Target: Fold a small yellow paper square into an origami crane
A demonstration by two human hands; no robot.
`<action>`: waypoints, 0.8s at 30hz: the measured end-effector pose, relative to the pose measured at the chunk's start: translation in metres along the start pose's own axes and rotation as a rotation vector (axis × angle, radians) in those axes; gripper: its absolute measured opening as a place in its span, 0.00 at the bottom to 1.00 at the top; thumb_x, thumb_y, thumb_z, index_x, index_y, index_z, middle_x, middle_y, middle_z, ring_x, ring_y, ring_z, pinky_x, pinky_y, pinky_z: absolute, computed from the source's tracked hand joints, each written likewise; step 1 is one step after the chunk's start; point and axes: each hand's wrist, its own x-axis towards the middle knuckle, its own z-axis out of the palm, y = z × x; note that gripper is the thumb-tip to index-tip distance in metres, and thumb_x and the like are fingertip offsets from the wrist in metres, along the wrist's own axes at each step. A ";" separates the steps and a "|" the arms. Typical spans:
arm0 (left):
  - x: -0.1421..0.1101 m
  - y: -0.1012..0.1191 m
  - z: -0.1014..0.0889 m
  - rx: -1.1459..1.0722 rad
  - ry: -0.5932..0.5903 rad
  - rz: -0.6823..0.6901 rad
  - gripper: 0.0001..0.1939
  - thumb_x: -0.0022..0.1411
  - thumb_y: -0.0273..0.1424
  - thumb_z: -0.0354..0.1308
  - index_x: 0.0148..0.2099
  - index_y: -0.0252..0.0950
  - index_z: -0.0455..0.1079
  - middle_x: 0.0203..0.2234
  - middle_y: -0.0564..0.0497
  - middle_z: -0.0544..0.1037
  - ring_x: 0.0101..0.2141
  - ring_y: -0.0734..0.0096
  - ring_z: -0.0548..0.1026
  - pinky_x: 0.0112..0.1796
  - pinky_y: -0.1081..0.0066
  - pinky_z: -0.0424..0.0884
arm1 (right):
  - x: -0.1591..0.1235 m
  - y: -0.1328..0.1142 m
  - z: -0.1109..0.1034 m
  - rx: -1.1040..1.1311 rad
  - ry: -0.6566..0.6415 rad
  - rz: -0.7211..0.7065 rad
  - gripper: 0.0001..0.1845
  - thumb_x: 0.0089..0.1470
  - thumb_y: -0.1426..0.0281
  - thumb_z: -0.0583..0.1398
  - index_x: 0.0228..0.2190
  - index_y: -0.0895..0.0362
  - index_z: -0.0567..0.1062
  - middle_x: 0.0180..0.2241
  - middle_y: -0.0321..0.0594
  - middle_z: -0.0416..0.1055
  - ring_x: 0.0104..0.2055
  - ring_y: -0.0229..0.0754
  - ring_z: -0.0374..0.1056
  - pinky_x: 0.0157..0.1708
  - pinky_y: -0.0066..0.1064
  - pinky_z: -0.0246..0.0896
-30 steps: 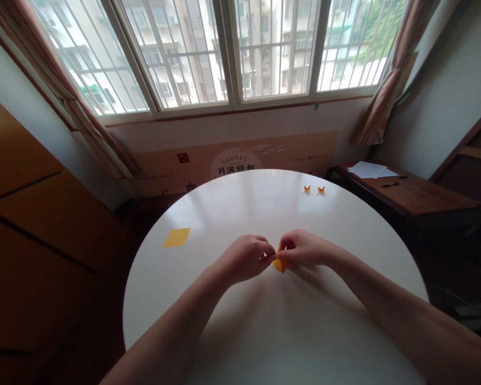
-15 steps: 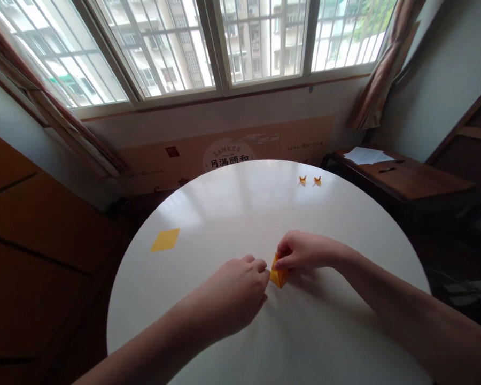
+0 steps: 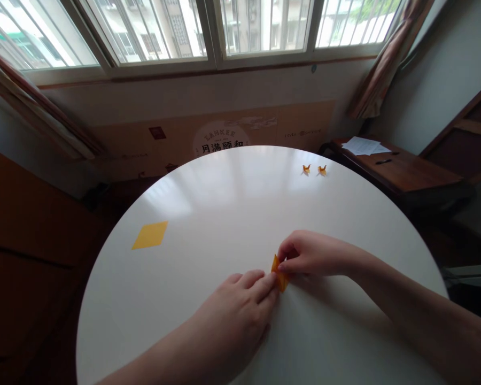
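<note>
A small piece of folded orange-yellow paper [image 3: 282,283] is at the middle of the white round table, between my two hands. My right hand [image 3: 318,252] pinches its upper right side between thumb and fingers. From the left, my left hand [image 3: 240,307] is closed at the paper's left edge, with the index fingertip pressed on it. The left thumb is hidden beneath that hand. Creases and a pointed top show on the paper; its far side is covered by my fingers.
A flat yellow paper square [image 3: 150,235] lies on the white table [image 3: 208,214] at the left. Two small folded paper birds [image 3: 306,169] stand near the far right rim. Beyond, a wooden side table [image 3: 417,168] bears white sheets [image 3: 361,145]. Barred windows and curtains are behind.
My left hand has come onto the paper's left edge, its index finger now reaching over it. My right hand keeps its pinch. The view has tilted down slightly.
</note>
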 end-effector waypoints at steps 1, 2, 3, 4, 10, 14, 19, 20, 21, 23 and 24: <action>-0.001 0.000 0.003 0.014 0.002 -0.001 0.24 0.68 0.28 0.50 0.65 0.37 0.62 0.57 0.41 0.72 0.56 0.53 0.69 0.55 0.59 0.66 | 0.000 0.000 0.000 0.002 -0.004 -0.003 0.12 0.51 0.68 0.59 0.32 0.56 0.83 0.23 0.37 0.76 0.24 0.39 0.67 0.21 0.27 0.55; -0.001 0.001 0.007 0.027 0.003 -0.002 0.24 0.68 0.28 0.50 0.65 0.37 0.61 0.57 0.40 0.72 0.56 0.53 0.69 0.55 0.59 0.65 | 0.000 0.000 0.000 0.004 -0.007 -0.007 0.12 0.51 0.68 0.59 0.32 0.56 0.83 0.23 0.37 0.76 0.24 0.39 0.67 0.22 0.27 0.55; -0.002 0.001 0.009 0.038 0.002 -0.003 0.24 0.67 0.28 0.50 0.65 0.36 0.61 0.57 0.40 0.71 0.57 0.53 0.68 0.55 0.59 0.65 | -0.001 -0.001 0.000 0.005 -0.007 -0.011 0.12 0.51 0.68 0.59 0.32 0.56 0.83 0.22 0.37 0.75 0.25 0.39 0.67 0.22 0.27 0.55; -0.002 0.001 0.010 0.045 0.000 -0.005 0.24 0.67 0.28 0.50 0.65 0.36 0.61 0.57 0.39 0.71 0.57 0.52 0.68 0.55 0.59 0.65 | -0.001 -0.001 0.000 0.007 -0.008 -0.013 0.12 0.51 0.68 0.59 0.32 0.56 0.83 0.22 0.37 0.75 0.25 0.39 0.67 0.22 0.27 0.55; 0.002 0.001 0.007 0.016 0.023 -0.038 0.22 0.69 0.31 0.50 0.64 0.36 0.61 0.53 0.41 0.73 0.53 0.55 0.70 0.54 0.58 0.66 | -0.002 -0.003 -0.001 0.028 0.000 0.002 0.12 0.49 0.69 0.60 0.33 0.56 0.83 0.22 0.36 0.74 0.23 0.38 0.65 0.21 0.26 0.55; 0.003 0.002 0.004 -0.009 0.041 -0.047 0.18 0.67 0.30 0.52 0.58 0.37 0.67 0.51 0.43 0.74 0.51 0.56 0.71 0.52 0.59 0.67 | -0.001 -0.007 -0.005 0.028 -0.070 0.035 0.12 0.47 0.70 0.60 0.34 0.57 0.82 0.20 0.36 0.73 0.22 0.38 0.66 0.21 0.27 0.58; 0.003 0.003 0.004 -0.012 0.048 -0.065 0.19 0.67 0.29 0.52 0.59 0.36 0.67 0.55 0.44 0.72 0.52 0.55 0.70 0.53 0.58 0.67 | 0.000 -0.013 -0.008 -0.074 -0.090 0.038 0.08 0.46 0.71 0.60 0.29 0.57 0.79 0.20 0.36 0.73 0.21 0.39 0.67 0.20 0.26 0.59; 0.003 0.003 0.004 -0.015 0.046 -0.064 0.20 0.66 0.29 0.52 0.60 0.36 0.66 0.56 0.44 0.71 0.53 0.54 0.69 0.54 0.58 0.67 | 0.001 -0.013 -0.009 -0.081 -0.095 0.036 0.07 0.46 0.71 0.60 0.29 0.57 0.79 0.20 0.36 0.73 0.21 0.39 0.68 0.20 0.27 0.60; 0.003 0.003 0.004 -0.018 0.044 -0.064 0.21 0.66 0.30 0.52 0.61 0.36 0.65 0.57 0.44 0.71 0.54 0.54 0.68 0.54 0.57 0.67 | 0.002 -0.012 -0.010 -0.076 -0.105 0.032 0.07 0.47 0.71 0.60 0.29 0.57 0.79 0.20 0.37 0.74 0.21 0.39 0.68 0.20 0.27 0.60; 0.003 0.002 0.005 -0.022 0.047 -0.064 0.24 0.66 0.31 0.52 0.64 0.35 0.62 0.59 0.44 0.70 0.56 0.54 0.67 0.55 0.56 0.66 | 0.004 -0.007 -0.012 -0.025 -0.129 0.026 0.08 0.48 0.69 0.61 0.31 0.57 0.79 0.22 0.37 0.75 0.22 0.40 0.70 0.21 0.27 0.63; 0.003 0.001 0.005 -0.022 0.050 -0.065 0.25 0.66 0.31 0.52 0.64 0.35 0.62 0.59 0.44 0.70 0.57 0.53 0.67 0.55 0.56 0.66 | 0.005 -0.004 -0.012 0.009 -0.137 0.026 0.08 0.49 0.69 0.61 0.32 0.57 0.79 0.23 0.37 0.75 0.23 0.40 0.70 0.21 0.27 0.64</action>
